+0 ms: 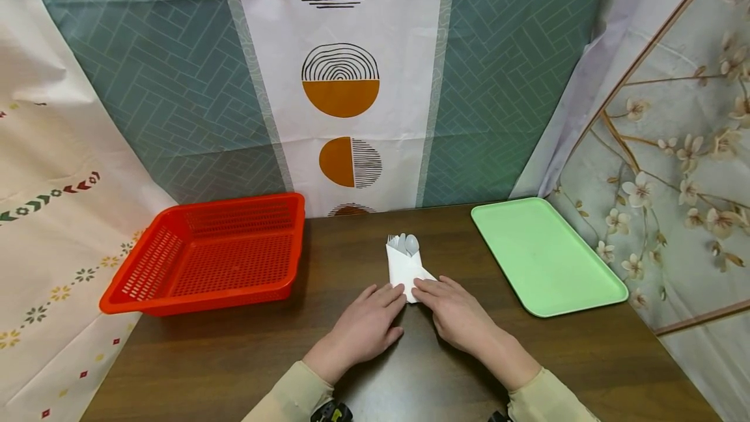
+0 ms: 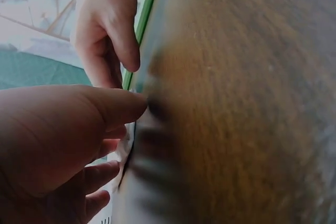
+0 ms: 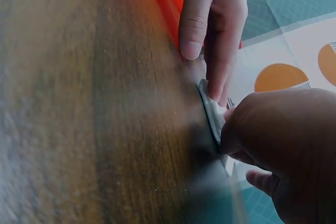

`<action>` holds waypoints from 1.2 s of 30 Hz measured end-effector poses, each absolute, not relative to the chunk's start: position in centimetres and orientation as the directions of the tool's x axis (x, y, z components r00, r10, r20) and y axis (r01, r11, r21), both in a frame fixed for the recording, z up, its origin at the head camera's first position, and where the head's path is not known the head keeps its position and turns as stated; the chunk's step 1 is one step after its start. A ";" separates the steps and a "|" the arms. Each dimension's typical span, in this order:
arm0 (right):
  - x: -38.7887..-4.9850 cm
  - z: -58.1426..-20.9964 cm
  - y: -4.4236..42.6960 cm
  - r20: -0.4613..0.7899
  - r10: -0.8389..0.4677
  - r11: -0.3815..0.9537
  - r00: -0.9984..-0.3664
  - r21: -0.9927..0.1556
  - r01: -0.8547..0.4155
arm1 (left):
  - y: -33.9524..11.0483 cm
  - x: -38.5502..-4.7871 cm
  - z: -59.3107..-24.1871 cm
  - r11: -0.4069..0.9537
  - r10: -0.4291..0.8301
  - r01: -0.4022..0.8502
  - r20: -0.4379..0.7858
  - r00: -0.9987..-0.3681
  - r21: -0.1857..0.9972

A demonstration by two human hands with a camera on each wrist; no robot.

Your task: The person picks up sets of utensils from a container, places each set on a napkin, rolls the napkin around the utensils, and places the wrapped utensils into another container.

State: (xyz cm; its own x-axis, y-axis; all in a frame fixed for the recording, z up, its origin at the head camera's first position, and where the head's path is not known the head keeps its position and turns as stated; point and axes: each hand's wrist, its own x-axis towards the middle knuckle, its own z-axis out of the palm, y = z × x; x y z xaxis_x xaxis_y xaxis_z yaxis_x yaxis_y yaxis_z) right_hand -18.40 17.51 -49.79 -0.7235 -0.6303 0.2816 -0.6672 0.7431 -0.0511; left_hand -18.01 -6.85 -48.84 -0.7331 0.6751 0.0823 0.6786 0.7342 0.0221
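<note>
On the table between the two hands lies a folded white napkin (image 1: pixel 402 268), its right-hand corner sticking out as a flap. From its top edge stick out the heads of a plastic fork (image 1: pixel 392 239), a plastic knife (image 1: pixel 402 241) and a plastic spoon (image 1: pixel 412 244); their handles are hidden inside. My left hand (image 1: pixel 369 321) rests its fingertips on the lower left of the napkin, thumb spread away. My right hand (image 1: pixel 457 311) touches the lower right by the flap, fingers laid over it. In the right wrist view the napkin (image 3: pixel 212 111) appears edge-on beneath the fingertips.
A red perforated basket (image 1: pixel 228 295) stands at the back left of the brown wooden table (image 1: pixel 422 389). To the right lies a light green tray (image 1: pixel 545 259). Patterned cloths (image 1: pixel 498 83) hang behind and at both sides.
</note>
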 end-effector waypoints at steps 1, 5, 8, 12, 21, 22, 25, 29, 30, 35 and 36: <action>-18.4 -49.8 17.5 0.282 -0.631 0.743 -0.723 -0.052 -0.668 | -6.9 -18.1 -48.8 0.735 0.673 0.677 0.084 -0.735 0.034; -18.5 -49.8 17.6 0.289 -0.633 0.737 -0.718 -0.056 -0.673 | -7.0 -18.6 -48.7 0.753 0.633 0.646 0.127 -0.763 0.128; -18.5 -49.8 17.6 0.293 -0.633 0.737 -0.716 -0.055 -0.674 | -7.0 -19.0 -48.7 0.768 0.578 0.606 0.184 -0.795 0.208; -18.5 -49.9 17.6 0.292 -0.632 0.739 -0.718 -0.052 -0.672 | -7.0 -19.6 -48.8 0.791 0.491 0.545 0.244 -0.836 0.278; -18.5 -49.9 17.4 0.328 -0.641 0.724 -0.694 -0.039 -0.688 | -6.4 -21.4 -49.0 0.820 0.366 0.421 0.210 -0.907 0.387; -18.4 -49.9 17.4 0.329 -0.642 0.724 -0.692 -0.038 -0.689 | -6.3 -21.7 -49.1 0.824 0.356 0.409 0.204 -0.912 0.391; -18.4 -49.9 17.4 0.321 -0.645 0.723 -0.693 -0.035 -0.690 | -6.0 -22.3 -49.3 0.839 0.330 0.382 0.195 -0.924 0.387; -18.4 -49.8 17.4 0.310 -0.648 0.724 -0.696 -0.033 -0.689 | -5.6 -22.9 -49.4 0.851 0.304 0.352 0.182 -0.935 0.390; -18.4 -49.8 17.4 0.309 -0.647 0.725 -0.697 -0.033 -0.688 | -5.5 -23.0 -49.4 0.852 0.297 0.344 0.178 -0.938 0.395; -18.3 -49.6 17.5 0.302 -0.645 0.727 -0.702 -0.040 -0.686 | -4.9 -23.6 -49.2 0.854 0.267 0.309 0.157 -0.951 0.419; -18.3 -49.6 17.5 0.298 -0.645 0.728 -0.704 -0.041 -0.684 | -4.8 -23.8 -49.2 0.856 0.262 0.301 0.149 -0.954 0.421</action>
State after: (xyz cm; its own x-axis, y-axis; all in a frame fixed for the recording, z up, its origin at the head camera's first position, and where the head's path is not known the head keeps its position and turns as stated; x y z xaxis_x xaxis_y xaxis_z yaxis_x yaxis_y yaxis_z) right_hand -18.33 17.47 -49.57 -0.7039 -0.6448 0.2980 -0.6844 0.7279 -0.0415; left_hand -23.75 -4.76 -49.16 -0.9536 0.2618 0.1487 0.3007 0.8557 0.4212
